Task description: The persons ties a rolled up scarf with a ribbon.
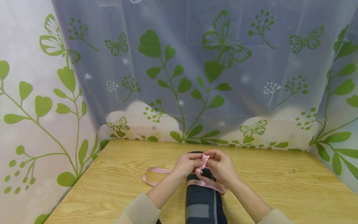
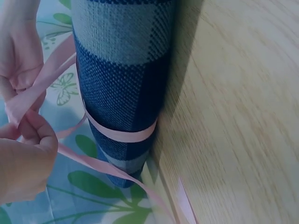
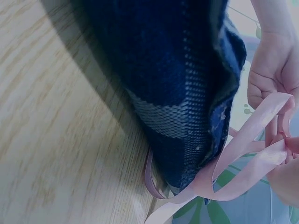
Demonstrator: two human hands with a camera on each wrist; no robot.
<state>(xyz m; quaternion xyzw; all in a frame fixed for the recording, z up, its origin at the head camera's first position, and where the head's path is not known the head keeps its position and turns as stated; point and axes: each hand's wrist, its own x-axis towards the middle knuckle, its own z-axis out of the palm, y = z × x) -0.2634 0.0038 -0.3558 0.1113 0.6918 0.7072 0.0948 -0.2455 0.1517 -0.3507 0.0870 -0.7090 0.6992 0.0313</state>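
A pink satin ribbon (image 1: 206, 181) goes round a rolled dark blue and grey checked cloth (image 1: 198, 197). Above the roll's far end, my left hand (image 1: 183, 166) and right hand (image 1: 223, 168) meet fingertip to fingertip, both pinching the ribbon. A short, flat piece of it stands up between them. In the left wrist view the left hand (image 2: 28, 163) grips a ribbon fold beside the roll. The right wrist view has ribbon loops (image 3: 252, 175) rising from the roll to the right hand (image 3: 285, 179); the fingers partly hide where the strands cross.
A loose ribbon loop (image 1: 156, 170) lies on the wooden table (image 1: 112, 174) left of the roll. Behind the table hangs a grey-blue curtain (image 1: 179, 77) with green leaves and butterflies, and a pale printed sheet (image 1: 33, 93) covers the left side.
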